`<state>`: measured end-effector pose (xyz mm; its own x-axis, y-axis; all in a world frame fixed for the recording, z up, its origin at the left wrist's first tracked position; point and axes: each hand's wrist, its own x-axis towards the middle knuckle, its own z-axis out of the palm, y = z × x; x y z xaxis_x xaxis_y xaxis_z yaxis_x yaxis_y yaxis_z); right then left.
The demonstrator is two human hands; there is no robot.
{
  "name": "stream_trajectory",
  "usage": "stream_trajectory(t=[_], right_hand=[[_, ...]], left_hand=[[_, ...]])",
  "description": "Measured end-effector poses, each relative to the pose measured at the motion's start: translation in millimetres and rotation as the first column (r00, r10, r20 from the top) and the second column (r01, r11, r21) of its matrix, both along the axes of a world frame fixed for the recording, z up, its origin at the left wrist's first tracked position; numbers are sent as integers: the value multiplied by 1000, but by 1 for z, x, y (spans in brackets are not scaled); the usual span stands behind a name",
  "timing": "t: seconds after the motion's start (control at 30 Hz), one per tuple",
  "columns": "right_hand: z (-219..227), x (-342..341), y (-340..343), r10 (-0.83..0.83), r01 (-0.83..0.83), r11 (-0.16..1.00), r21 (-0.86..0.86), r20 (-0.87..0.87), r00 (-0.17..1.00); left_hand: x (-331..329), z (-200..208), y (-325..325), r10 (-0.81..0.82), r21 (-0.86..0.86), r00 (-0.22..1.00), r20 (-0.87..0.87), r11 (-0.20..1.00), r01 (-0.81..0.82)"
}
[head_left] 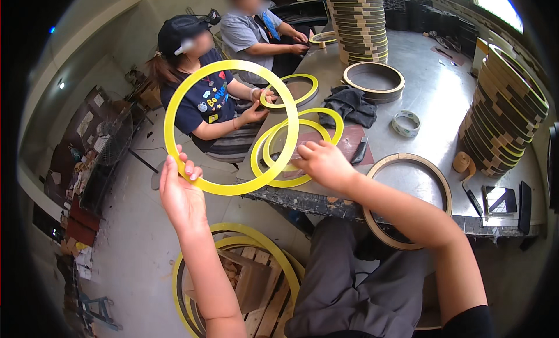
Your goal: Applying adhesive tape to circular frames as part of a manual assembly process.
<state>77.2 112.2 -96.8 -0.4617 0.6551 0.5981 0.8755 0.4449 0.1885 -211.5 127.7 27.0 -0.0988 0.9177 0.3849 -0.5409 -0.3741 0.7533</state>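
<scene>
My left hand [183, 183] grips a thin flat yellow ring [174, 96] by its lower left rim and holds it up above the table edge. My right hand [326, 165] has its fingers curled and closed at the ring's lower right edge; the fingertips are partly hidden. Behind the ring, other yellow rings [336, 128] overlap on a reddish-brown sheet [368, 134]. A dark-handled tool [361, 150] rests on that sheet. Below my right forearm, a tan and dark round hoop [381, 163] lies at the front edge of the table, jutting over it.
Tall stacks of round hoops [358, 29] [501, 114] stand on the metal table [434, 76]. A dark cloth [347, 108], a tape roll [406, 124] and a phone-like black slab [524, 207] lie there too. Two people sit at left. Larger yellow-edged rings [177, 280] lean beside a pallet below.
</scene>
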Motion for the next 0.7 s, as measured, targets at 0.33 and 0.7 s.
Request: stream_trajectory(t=[0.33,0.7], right_hand=[[44,41,-39,-125,-272,898,-345,-794,594],[98,119,-219,-505,298,862,-409,-736,451]], left_hand=[[16,-6,-13,-318,-98,937,144,938,333],[168,-38,-54,-244,-24,816,-524,962,273]])
